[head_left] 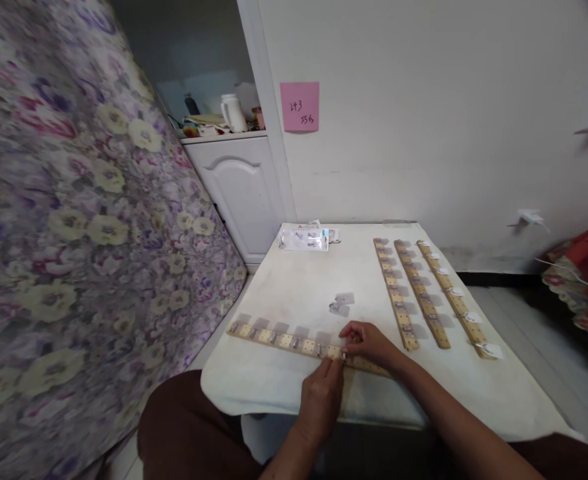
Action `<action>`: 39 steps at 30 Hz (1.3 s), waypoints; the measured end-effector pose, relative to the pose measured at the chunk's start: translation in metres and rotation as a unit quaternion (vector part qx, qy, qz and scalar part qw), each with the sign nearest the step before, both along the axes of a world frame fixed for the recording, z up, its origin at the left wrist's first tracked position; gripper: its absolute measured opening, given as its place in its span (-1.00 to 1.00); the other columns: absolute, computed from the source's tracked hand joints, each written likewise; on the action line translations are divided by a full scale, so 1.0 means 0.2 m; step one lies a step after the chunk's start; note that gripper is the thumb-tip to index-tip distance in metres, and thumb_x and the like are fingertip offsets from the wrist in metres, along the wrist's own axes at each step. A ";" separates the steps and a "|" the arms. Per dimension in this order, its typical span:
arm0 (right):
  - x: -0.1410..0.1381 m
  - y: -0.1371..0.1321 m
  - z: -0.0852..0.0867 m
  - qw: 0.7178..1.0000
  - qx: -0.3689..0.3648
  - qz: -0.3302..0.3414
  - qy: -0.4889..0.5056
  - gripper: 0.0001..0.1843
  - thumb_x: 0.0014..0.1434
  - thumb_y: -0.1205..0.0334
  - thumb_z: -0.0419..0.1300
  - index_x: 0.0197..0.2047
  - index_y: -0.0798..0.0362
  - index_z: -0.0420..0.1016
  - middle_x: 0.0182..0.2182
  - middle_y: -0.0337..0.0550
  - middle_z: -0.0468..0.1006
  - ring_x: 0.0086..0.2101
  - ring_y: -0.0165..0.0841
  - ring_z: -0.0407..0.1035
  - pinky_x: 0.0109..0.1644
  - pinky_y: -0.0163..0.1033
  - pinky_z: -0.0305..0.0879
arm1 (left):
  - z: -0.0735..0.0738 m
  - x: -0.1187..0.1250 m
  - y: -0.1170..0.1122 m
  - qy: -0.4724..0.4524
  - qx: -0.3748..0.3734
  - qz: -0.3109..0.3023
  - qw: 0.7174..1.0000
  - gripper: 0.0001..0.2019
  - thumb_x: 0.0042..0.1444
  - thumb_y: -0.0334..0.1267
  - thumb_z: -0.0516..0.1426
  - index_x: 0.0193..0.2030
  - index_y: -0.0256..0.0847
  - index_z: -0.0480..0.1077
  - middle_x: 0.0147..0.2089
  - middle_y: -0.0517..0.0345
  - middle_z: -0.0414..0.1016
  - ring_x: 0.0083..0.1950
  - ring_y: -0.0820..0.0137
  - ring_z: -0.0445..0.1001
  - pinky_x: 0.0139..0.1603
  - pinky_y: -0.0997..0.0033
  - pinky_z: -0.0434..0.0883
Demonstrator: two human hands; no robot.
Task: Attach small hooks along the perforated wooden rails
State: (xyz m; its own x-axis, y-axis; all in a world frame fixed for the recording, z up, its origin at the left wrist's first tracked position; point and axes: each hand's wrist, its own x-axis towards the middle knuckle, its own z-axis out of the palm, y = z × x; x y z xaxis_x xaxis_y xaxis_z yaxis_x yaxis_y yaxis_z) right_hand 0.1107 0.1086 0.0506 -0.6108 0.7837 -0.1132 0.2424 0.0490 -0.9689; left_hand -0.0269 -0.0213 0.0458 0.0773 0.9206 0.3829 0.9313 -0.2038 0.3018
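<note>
A pale wooden strip [264,335] with small holes lies across the near part of the table. Along it sit several small silvery metal pieces [295,343], each with a clear flap behind it. My left hand [323,393] comes from the near side, fingers pressed together at the strip's edge, against another small metal piece [344,355]. From the right, my right hand [371,343] bends over the strip, its thumb and forefinger closed in around that same piece. My fingers partly hide it. Two loose metal pieces with clear flaps [341,303] lie just beyond my hands.
Three more wooden strips [397,293] bearing similar pieces lie lengthwise on the right of the white-covered table [294,277]. Clear flat packages [304,239] rest at the back left. A floral curtain [99,233] hangs at left; a wall with a pink note [300,107] stands behind.
</note>
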 end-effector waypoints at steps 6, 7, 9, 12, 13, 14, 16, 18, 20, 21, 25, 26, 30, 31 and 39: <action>-0.01 0.00 -0.01 1.000 0.001 -0.008 -0.004 -0.69 -0.22 0.30 0.33 -0.30 0.09 0.47 -0.53 -0.32 0.45 -0.49 -0.44 0.29 -0.41 -0.35 0.17 | 0.00 -0.01 -0.03 -0.010 0.002 -0.030 0.999 -0.67 0.24 -0.40 -0.10 0.09 -0.13 0.26 -0.22 0.11 0.43 -0.26 0.45 0.45 -0.25 0.51 0.42; -0.01 0.01 -0.01 1.000 0.001 -0.008 -0.003 -0.68 -0.22 0.31 0.33 -0.30 0.09 0.47 -0.53 -0.32 0.45 -0.49 -0.44 0.29 -0.41 -0.35 0.17 | 0.00 -0.01 -0.03 0.000 -0.003 -0.028 1.000 -0.67 0.25 -0.40 -0.10 0.10 -0.13 0.26 -0.24 0.12 0.42 -0.29 0.45 0.45 -0.27 0.52 0.42; -0.01 0.01 -0.01 1.000 -0.001 -0.007 0.000 -0.68 -0.23 0.31 0.33 -0.31 0.09 0.47 -0.53 -0.32 0.45 -0.49 -0.45 0.29 -0.41 -0.35 0.17 | 0.00 -0.01 -0.03 0.025 -0.019 -0.018 0.999 -0.69 0.25 -0.39 -0.10 0.09 -0.13 0.27 -0.27 0.14 0.41 -0.32 0.45 0.43 -0.30 0.52 0.40; -0.01 0.00 -0.01 1.000 0.006 -0.008 -0.004 -0.69 -0.23 0.33 0.33 -0.31 0.09 0.46 -0.52 -0.32 0.44 -0.50 -0.45 0.27 -0.42 -0.37 0.15 | 0.00 -0.01 -0.03 0.052 -0.035 -0.006 0.998 -0.71 0.25 -0.39 -0.09 0.04 -0.13 0.29 -0.28 0.14 0.40 -0.31 0.42 0.43 -0.32 0.50 0.39; -0.01 0.00 -0.01 1.000 0.012 -0.010 -0.004 -0.69 -0.23 0.33 0.33 -0.31 0.09 0.47 -0.51 -0.32 0.44 -0.49 -0.46 0.26 -0.43 -0.37 0.14 | 0.00 -0.01 -0.03 0.055 -0.036 -0.005 0.998 -0.72 0.25 -0.40 -0.09 0.03 -0.13 0.30 -0.28 0.14 0.40 -0.31 0.42 0.43 -0.32 0.50 0.38; -0.01 0.00 -0.01 1.000 0.019 -0.011 -0.003 -0.68 -0.23 0.33 0.33 -0.30 0.09 0.48 -0.50 -0.32 0.44 -0.48 -0.46 0.26 -0.42 -0.37 0.14 | 0.00 -0.01 -0.03 0.057 -0.036 -0.004 0.998 -0.72 0.24 -0.41 -0.09 0.02 -0.13 0.30 -0.27 0.14 0.40 -0.31 0.42 0.43 -0.33 0.50 0.38; 0.00 0.00 -0.01 1.000 0.029 -0.013 0.003 -0.65 -0.23 0.31 0.34 -0.28 0.09 0.49 -0.47 -0.31 0.45 -0.47 -0.45 0.26 -0.41 -0.37 0.14 | 0.00 -0.01 -0.03 0.059 -0.037 -0.003 0.998 -0.71 0.23 -0.43 -0.08 0.02 -0.13 0.29 -0.26 0.14 0.41 -0.31 0.43 0.43 -0.34 0.52 0.37; 0.01 0.00 -0.01 1.000 0.026 -0.010 0.009 -0.63 -0.22 0.28 0.35 -0.24 0.08 0.51 -0.44 -0.30 0.47 -0.46 -0.45 0.27 -0.40 -0.37 0.15 | 0.00 -0.01 -0.03 0.061 -0.038 -0.002 0.997 -0.70 0.21 -0.44 -0.07 0.04 -0.12 0.28 -0.25 0.14 0.41 -0.31 0.43 0.44 -0.35 0.52 0.37; 0.01 0.00 -0.01 1.000 0.019 -0.005 0.014 -0.62 -0.21 0.25 0.35 -0.23 0.08 0.52 -0.44 -0.29 0.47 -0.46 -0.44 0.28 -0.39 -0.35 0.16 | 0.00 -0.01 -0.03 0.059 -0.038 -0.003 0.998 -0.68 0.20 -0.45 -0.07 0.05 -0.12 0.27 -0.23 0.13 0.42 -0.30 0.42 0.45 -0.34 0.52 0.38; 0.01 0.00 -0.01 1.000 0.018 -0.004 0.019 -0.62 -0.19 0.23 0.34 -0.22 0.08 0.52 -0.44 -0.28 0.48 -0.46 -0.43 0.29 -0.38 -0.35 0.17 | 0.00 -0.01 -0.03 0.054 -0.037 -0.004 0.998 -0.67 0.19 -0.46 -0.07 0.05 -0.12 0.27 -0.22 0.13 0.42 -0.29 0.42 0.45 -0.33 0.51 0.39; 0.01 -0.01 0.00 0.999 0.024 -0.024 0.038 -0.72 -0.04 0.16 0.24 -0.23 0.09 0.50 -0.46 -0.26 0.48 -0.44 -0.41 0.31 -0.35 -0.32 0.21 | 0.01 -0.02 -0.03 0.018 -0.029 -0.010 0.999 -0.66 0.16 -0.48 -0.07 0.03 -0.14 0.27 -0.21 0.11 0.42 -0.26 0.41 0.46 -0.29 0.49 0.42; 0.01 -0.01 0.00 0.998 0.026 -0.037 0.039 -0.75 0.00 0.14 0.20 -0.25 0.09 0.49 -0.48 -0.26 0.46 -0.46 -0.42 0.30 -0.37 -0.32 0.20 | 0.00 -0.02 -0.03 0.011 -0.026 -0.011 1.000 -0.66 0.15 -0.49 -0.07 0.03 -0.14 0.27 -0.21 0.11 0.42 -0.26 0.41 0.47 -0.28 0.48 0.42; 0.02 0.01 -0.01 0.995 0.024 -0.093 0.030 -0.79 0.04 0.12 0.13 -0.32 0.07 0.44 -0.59 -0.33 0.36 -0.58 -0.47 0.19 -0.49 -0.35 0.12 | -0.03 -0.03 -0.03 -0.007 0.002 -0.013 1.000 -0.64 0.14 -0.50 -0.08 0.04 -0.13 0.25 -0.20 0.11 0.44 -0.22 0.39 0.48 -0.23 0.45 0.45; 0.03 0.02 -0.01 0.994 0.026 -0.102 0.024 -0.80 0.04 0.12 0.13 -0.33 0.07 0.43 -0.61 -0.34 0.35 -0.59 -0.47 0.18 -0.50 -0.35 0.11 | -0.04 -0.04 -0.03 -0.010 0.012 -0.013 1.000 -0.65 0.15 -0.49 -0.08 0.04 -0.14 0.24 -0.20 0.11 0.45 -0.21 0.39 0.49 -0.22 0.44 0.46; -0.02 0.19 0.01 0.961 0.165 -0.188 -0.119 -0.87 0.02 0.22 0.13 -0.32 0.02 0.43 -0.46 -0.25 0.46 -0.39 -0.35 0.33 -0.32 -0.30 0.16 | -0.06 -0.06 -0.04 -0.029 0.030 -0.036 0.998 -0.70 0.15 -0.48 -0.08 -0.01 -0.14 0.23 -0.16 0.06 0.47 -0.15 0.36 0.49 -0.18 0.40 0.47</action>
State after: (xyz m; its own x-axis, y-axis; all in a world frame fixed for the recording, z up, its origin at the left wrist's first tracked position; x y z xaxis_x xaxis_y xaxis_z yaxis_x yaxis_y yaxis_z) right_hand 0.1075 0.1461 0.0524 -0.2648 0.9612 0.0776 0.5163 0.2093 -0.8304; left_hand -0.0382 -0.0291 0.0328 0.1178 0.8889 0.4428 0.8952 -0.2881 0.3402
